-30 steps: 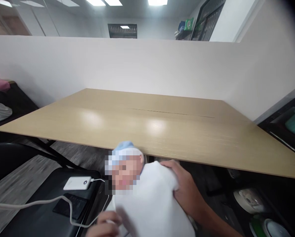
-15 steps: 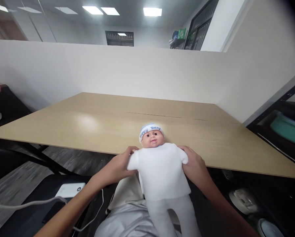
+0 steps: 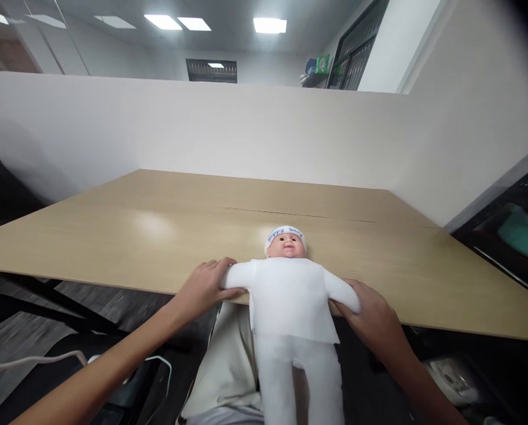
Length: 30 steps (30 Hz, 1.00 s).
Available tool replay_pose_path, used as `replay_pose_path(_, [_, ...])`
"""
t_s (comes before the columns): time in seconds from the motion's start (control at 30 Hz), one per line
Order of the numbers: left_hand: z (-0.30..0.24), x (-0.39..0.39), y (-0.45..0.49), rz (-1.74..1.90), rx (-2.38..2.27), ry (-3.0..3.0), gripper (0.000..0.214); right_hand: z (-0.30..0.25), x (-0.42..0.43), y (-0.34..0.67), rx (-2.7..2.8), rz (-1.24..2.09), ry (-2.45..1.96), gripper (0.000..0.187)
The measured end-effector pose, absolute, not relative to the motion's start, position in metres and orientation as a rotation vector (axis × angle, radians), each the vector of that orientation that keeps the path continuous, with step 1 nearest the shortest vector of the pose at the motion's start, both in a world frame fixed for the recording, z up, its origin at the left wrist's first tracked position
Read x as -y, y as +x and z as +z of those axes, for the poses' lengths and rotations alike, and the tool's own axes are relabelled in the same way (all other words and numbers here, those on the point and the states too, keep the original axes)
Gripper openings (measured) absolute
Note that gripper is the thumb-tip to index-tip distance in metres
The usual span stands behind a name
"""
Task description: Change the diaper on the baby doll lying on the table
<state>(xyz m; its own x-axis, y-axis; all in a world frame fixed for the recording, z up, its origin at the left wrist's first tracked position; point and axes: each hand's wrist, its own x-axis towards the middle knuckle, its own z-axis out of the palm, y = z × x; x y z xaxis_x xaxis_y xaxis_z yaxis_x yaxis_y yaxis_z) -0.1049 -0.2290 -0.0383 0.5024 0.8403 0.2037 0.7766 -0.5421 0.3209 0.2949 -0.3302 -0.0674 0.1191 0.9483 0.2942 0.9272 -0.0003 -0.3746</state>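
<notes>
A baby doll [image 3: 292, 301] in a white top and white trousers faces me, its head over the near edge of the wooden table [image 3: 193, 218]. Blue lettering runs along the white band of its cap [image 3: 285, 232]. My left hand [image 3: 208, 277] is closed round the end of the doll's arm on the left. On the other side, my right hand [image 3: 372, 307] grips the doll's other arm. Both arms are stretched outward. The doll's legs hang down in front of my lap, and their ends are cut off by the frame.
A white wall with glass above it stands behind the table. At right is a dark shelf [image 3: 507, 236] with a teal item on it. A white cable [image 3: 33, 358] crosses the black chair seat [image 3: 33, 383] at lower left. Below right, a pale object [image 3: 452, 378] is blurred.
The doll's arms have been drawn outward, and my hands are farther apart. Its body has shifted slightly right and looks straighter. The camera view has moved a little.
</notes>
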Motion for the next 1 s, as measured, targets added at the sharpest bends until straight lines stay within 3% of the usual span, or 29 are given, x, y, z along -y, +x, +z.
replay_pose_path(0.23, [-0.062,0.174,-0.119,0.56,-1.368,2.677,0.05,-0.077,0.281,0.305,1.861,0.156,-1.904,0.035])
replay_pose_path(0.5, [-0.076,0.079,-0.105,0.637,-1.408,2.743,0.051,-0.078,0.179,0.325,2.019,0.135,-1.705,0.023])
replay_pose_path(0.73, [-0.078,0.009,-0.093,0.698,-1.432,2.68,0.052,-0.08,0.105,0.339,2.024,0.09,-1.612,0.026])
replay_pose_path(1.0, [-0.079,-0.049,-0.076,0.84,-1.589,2.694,0.056,-0.087,0.028,0.354,1.978,0.009,-1.543,0.041])
